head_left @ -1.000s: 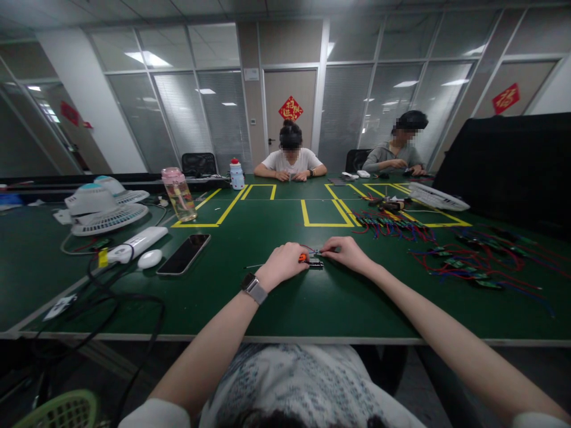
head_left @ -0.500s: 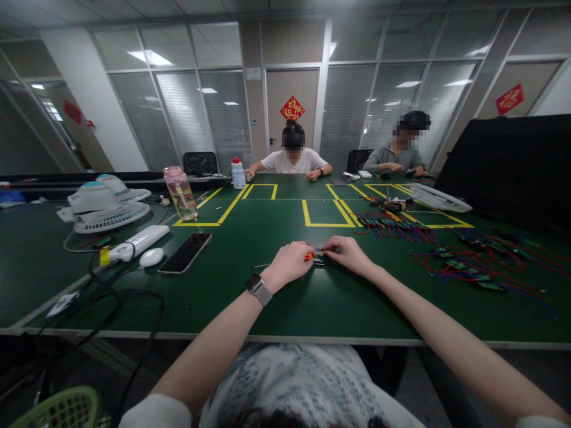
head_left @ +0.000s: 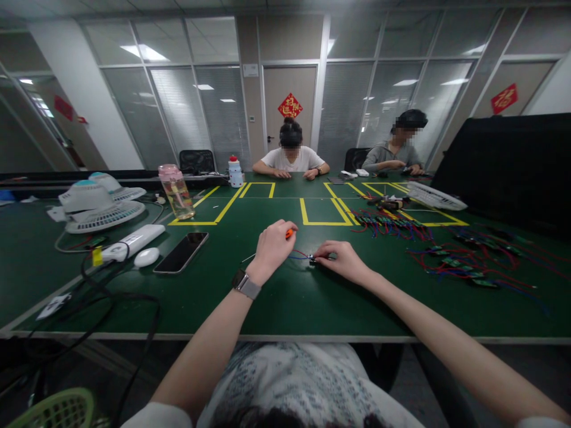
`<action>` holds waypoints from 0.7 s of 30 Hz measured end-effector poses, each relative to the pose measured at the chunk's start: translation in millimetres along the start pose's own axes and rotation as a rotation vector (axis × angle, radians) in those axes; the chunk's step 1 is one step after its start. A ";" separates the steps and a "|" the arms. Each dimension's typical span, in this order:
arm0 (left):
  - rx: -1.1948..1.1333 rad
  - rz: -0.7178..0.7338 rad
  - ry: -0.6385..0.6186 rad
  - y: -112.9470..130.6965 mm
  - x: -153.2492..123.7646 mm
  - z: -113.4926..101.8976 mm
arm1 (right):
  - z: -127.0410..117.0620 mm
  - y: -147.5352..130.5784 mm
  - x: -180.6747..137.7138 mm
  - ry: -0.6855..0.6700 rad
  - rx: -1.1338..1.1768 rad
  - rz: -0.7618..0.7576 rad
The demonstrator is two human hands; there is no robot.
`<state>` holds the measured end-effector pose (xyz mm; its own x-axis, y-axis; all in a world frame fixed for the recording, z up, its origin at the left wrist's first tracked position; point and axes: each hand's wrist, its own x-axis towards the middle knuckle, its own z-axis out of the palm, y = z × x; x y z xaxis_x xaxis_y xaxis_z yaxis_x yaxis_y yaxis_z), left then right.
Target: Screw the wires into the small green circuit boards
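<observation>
My left hand (head_left: 275, 246) is closed around a screwdriver (head_left: 289, 233). Its orange handle end pokes out past the fingers, and a thin metal shaft shows on the other side of the hand. To its right, my right hand (head_left: 341, 261) pinches a small connector piece (head_left: 311, 258) low over the green table. A red and a blue wire (head_left: 298, 256) run from that piece toward my left hand. Its exact shape is partly covered by the fingertips.
Wired circuit boards (head_left: 459, 261) lie to the right, near a white keyboard (head_left: 437, 196). On the left are a phone (head_left: 182, 252), a white earbud case (head_left: 147, 257), a power strip (head_left: 134, 242), a bottle (head_left: 178, 193) and fans (head_left: 104, 214). Two people sit across the table.
My left hand has lifted and moved left, away from my right hand, carrying the screwdriver. My right hand has shifted slightly down and left; the wires between the hands now show.
</observation>
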<state>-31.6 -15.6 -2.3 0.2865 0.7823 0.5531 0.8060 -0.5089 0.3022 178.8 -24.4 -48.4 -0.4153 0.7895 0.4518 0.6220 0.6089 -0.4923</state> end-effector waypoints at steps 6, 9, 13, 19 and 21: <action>0.011 0.008 -0.003 1.0 -0.3 -1.4 | -19.9 6.7 -26.8 0.025 -0.103 0.038; 0.009 0.009 -0.009 2.0 -0.6 -2.9 | -36.5 15.0 -52.6 0.093 -0.163 0.080; -0.005 0.004 -0.024 3.1 -0.8 -4.0 | -64.0 32.5 -90.3 0.210 -0.279 0.168; 0.005 -0.003 -0.022 2.0 -0.3 -3.6 | -100.4 59.5 -133.8 0.368 -0.385 0.329; 0.006 -0.010 -0.031 2.0 -0.3 -3.8 | -106.7 64.3 -142.2 0.384 -0.384 0.375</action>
<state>-32.0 -18.2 1.1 0.2941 0.7981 0.5259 0.8121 -0.4988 0.3028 348.7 -105.7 -65.0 0.0980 0.8163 0.5693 0.9006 0.1707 -0.3998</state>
